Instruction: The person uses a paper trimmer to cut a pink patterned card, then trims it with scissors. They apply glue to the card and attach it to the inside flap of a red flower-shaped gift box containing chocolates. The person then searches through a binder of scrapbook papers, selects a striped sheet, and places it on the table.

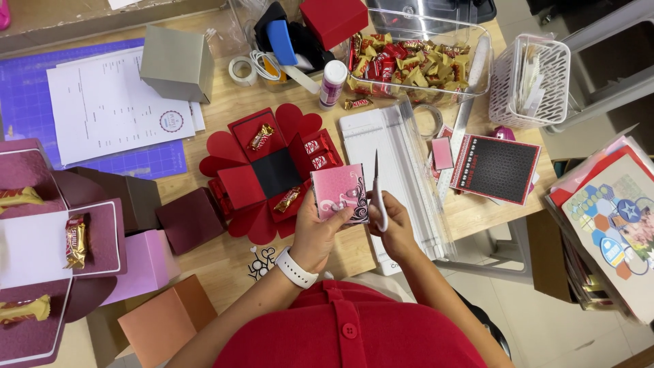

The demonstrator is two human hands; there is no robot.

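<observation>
Head view shows the person's left hand [315,232], a white watch on its wrist, pinching a pink patterned card [338,193] by its lower left edge and holding it up just above the wooden table [225,102]. The right hand [395,228] is closed around the handles of a pair of scissors [377,191], whose blades point away from the body and run along the card's right edge; whether the blades are parted or closed cannot be told from here. The two hands sit close together, joined only through card and scissors. Just beyond the card lies an unfolded red and black box [272,170] with heart-shaped flaps and small wrapped chocolates in its panels, and a white paper trimmer [398,170] lies just to the right. A clear tub of chocolates [415,61] stands farther back. The likely trouble is a crooked cut: the card is gripped at one side only, so it could swing or bend under the blades and lose part of its black swirl pattern. The left thumb also sits near the cutting line and could be nicked if the card slips.
</observation>
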